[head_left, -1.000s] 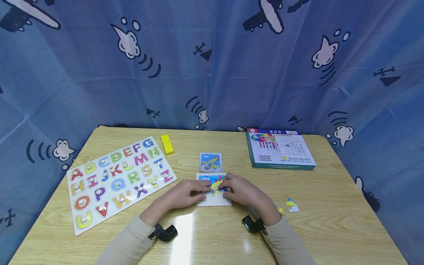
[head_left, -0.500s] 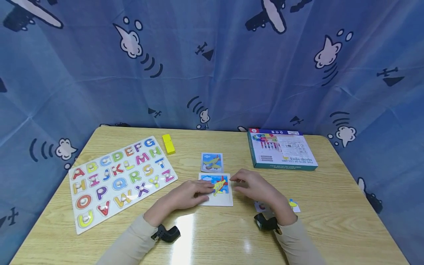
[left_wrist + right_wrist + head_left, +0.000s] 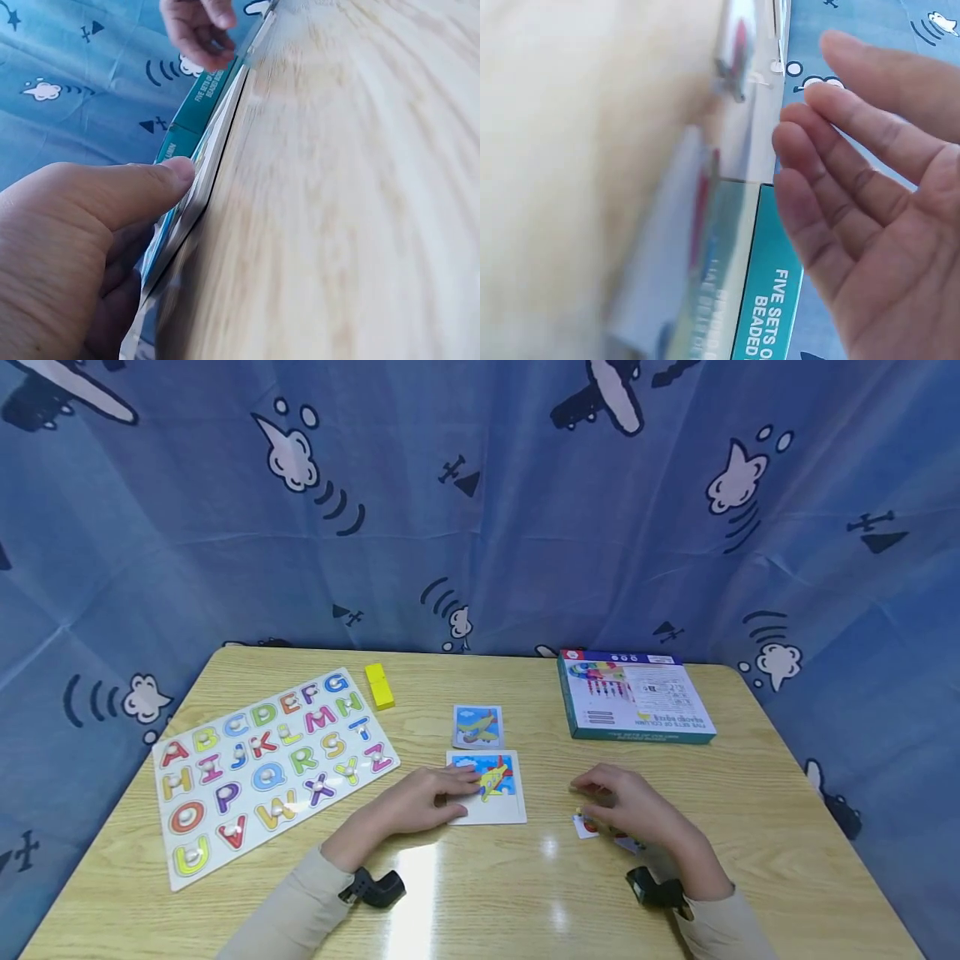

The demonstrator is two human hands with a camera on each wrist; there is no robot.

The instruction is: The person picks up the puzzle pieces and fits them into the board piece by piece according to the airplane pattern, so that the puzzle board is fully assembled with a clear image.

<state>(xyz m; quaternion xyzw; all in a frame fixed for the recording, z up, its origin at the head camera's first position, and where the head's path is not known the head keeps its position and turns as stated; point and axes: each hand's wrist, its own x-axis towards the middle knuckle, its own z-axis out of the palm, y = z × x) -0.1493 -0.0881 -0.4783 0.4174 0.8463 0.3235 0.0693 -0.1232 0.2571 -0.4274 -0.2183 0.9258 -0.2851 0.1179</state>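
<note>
Inside the tray [image 3: 497,812], airplane pieces [image 3: 494,779]

The airplane puzzle [image 3: 495,810] lies flat, its lower part white — loose pieces [image 3: 585,828], seemingly several, to its right.

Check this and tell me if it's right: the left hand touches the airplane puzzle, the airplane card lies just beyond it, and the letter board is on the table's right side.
Not quite: the letter board is on the left side of the table, as the head view shows. The left hand does touch the airplane puzzle, with the airplane card just beyond it.
</note>
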